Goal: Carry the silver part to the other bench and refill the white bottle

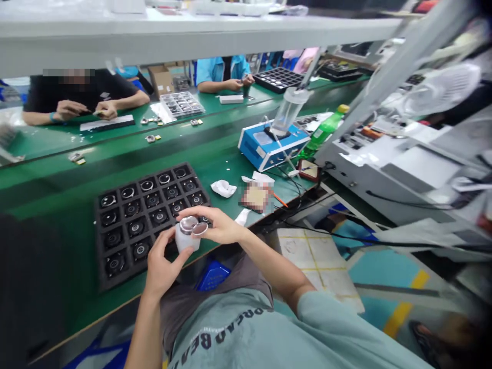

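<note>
Head view: left hand [163, 264] gripped a white bottle [186, 237]; right hand [215, 225] pinched a ring [200, 229] at its 3 o'clock, tray [100, 266] seemingly full.

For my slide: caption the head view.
Both hands hold a small white bottle above a black parts tray.

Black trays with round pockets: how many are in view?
2. One black tray lies near the person's hands; another black tray sits on the far bench. More may be hidden.
</note>
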A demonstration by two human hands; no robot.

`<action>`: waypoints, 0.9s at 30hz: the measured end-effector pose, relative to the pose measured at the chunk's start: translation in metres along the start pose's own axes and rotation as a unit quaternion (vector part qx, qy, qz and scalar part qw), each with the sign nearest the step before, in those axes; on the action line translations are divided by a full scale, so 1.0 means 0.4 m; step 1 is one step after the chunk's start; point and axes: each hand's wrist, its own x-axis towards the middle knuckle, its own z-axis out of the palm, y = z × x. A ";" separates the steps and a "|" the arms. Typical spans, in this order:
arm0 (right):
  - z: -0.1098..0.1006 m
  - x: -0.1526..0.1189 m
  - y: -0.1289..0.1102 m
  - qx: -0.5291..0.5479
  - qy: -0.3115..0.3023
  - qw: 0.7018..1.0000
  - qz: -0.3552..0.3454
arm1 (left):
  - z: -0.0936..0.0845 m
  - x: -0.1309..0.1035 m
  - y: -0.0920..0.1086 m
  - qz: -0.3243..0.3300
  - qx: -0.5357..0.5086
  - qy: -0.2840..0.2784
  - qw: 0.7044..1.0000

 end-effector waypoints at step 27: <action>-0.026 -0.301 -0.655 -0.073 0.117 0.987 0.085 | -0.092 -0.062 0.673 -0.190 -0.117 -0.225 0.949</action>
